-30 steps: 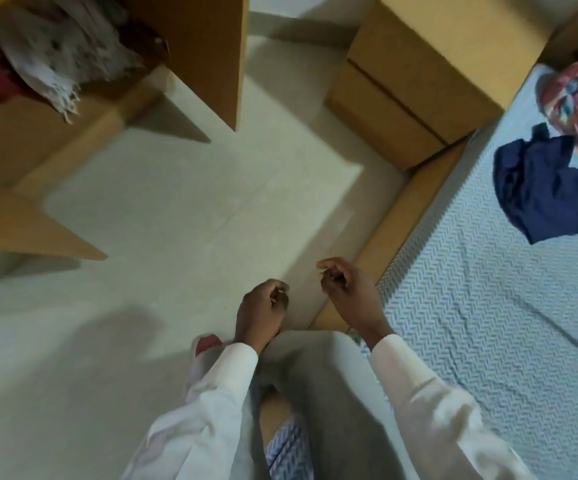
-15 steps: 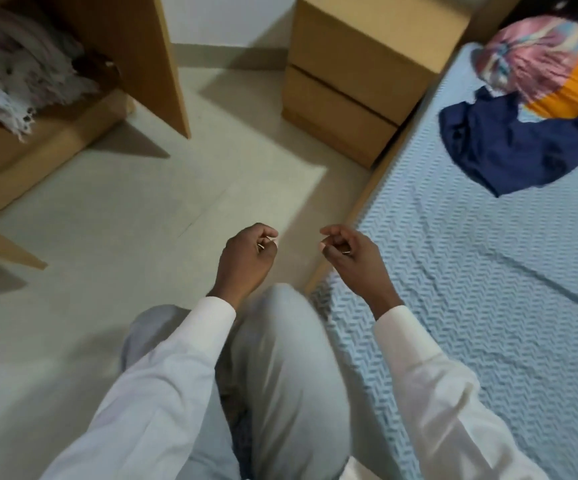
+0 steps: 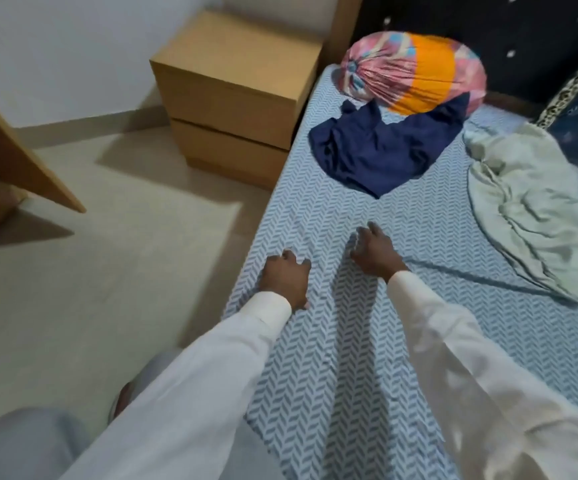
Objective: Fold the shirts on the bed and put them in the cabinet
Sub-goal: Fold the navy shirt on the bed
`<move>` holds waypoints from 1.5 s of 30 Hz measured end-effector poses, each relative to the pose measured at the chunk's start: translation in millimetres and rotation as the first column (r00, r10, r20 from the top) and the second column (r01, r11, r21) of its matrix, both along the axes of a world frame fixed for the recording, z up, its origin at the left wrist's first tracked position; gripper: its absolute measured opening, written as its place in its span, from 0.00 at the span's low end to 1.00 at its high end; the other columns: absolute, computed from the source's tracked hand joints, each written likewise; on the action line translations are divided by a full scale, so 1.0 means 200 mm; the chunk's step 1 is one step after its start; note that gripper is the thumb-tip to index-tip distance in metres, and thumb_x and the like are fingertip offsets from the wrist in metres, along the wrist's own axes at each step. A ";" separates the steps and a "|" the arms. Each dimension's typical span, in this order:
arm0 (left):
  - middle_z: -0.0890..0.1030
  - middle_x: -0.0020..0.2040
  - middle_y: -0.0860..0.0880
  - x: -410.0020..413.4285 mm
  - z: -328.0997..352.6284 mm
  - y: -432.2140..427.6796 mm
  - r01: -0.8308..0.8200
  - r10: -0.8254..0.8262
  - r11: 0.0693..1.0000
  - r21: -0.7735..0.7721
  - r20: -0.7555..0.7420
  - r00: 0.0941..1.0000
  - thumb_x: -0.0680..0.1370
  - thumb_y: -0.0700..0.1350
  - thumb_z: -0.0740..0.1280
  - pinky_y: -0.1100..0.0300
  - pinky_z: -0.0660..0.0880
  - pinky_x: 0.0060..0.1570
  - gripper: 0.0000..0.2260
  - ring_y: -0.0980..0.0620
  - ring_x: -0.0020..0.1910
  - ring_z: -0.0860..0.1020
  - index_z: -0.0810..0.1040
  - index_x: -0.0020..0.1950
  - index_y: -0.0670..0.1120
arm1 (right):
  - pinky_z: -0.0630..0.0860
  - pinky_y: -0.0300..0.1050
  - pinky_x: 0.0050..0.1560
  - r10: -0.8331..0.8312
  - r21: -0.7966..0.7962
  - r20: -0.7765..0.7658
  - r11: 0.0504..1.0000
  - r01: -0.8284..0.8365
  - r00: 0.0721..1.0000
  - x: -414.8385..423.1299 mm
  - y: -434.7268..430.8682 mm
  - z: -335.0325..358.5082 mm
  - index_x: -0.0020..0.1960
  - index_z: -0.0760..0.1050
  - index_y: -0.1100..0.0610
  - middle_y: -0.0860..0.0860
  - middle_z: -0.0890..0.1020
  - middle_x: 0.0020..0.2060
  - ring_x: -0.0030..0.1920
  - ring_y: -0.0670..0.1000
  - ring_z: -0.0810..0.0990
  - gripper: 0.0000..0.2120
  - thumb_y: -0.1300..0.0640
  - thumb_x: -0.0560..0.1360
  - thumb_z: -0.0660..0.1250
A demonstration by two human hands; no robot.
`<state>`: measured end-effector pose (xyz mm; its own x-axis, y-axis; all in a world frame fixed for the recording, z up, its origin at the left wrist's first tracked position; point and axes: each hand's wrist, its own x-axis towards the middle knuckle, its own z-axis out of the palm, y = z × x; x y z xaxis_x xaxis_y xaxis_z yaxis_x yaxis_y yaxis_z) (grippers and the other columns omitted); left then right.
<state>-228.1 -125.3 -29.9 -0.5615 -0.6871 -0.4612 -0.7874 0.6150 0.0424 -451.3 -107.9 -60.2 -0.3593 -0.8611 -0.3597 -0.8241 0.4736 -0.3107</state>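
Dim, cool indoor light, hard-edged shadows across the floor [image 3: 107, 271], mild motion blur, wide-angle bowing at the edges.

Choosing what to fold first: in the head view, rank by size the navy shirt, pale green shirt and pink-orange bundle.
1. pale green crumpled shirt
2. navy crumpled shirt and pink-orange tied cloth bundle: too alike to rank

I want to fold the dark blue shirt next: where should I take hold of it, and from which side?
Take the navy shirt by its near corner, the point that lies on the sheet toward the right hand, coming from the near side. Its far edge lies against the tied cloth bundle, so that side is probably awkward.
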 end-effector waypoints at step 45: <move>0.77 0.63 0.49 0.64 -0.03 0.65 -0.109 0.849 0.518 0.848 -0.525 -0.057 0.73 0.40 0.65 0.47 0.73 0.65 0.22 0.50 0.61 0.77 0.72 0.66 0.55 | 0.77 0.49 0.51 -0.114 -0.190 0.226 0.969 0.159 0.967 0.87 0.76 0.19 0.52 0.77 0.49 0.48 0.82 0.48 0.50 0.50 0.80 0.18 0.38 0.70 0.70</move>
<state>-99.9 5.0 -35.4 -0.3504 -0.8812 -0.3172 0.0196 -0.3455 0.9382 -277.3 43.4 -22.8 -0.4133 -0.8724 -0.2610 -0.6608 0.4845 -0.5732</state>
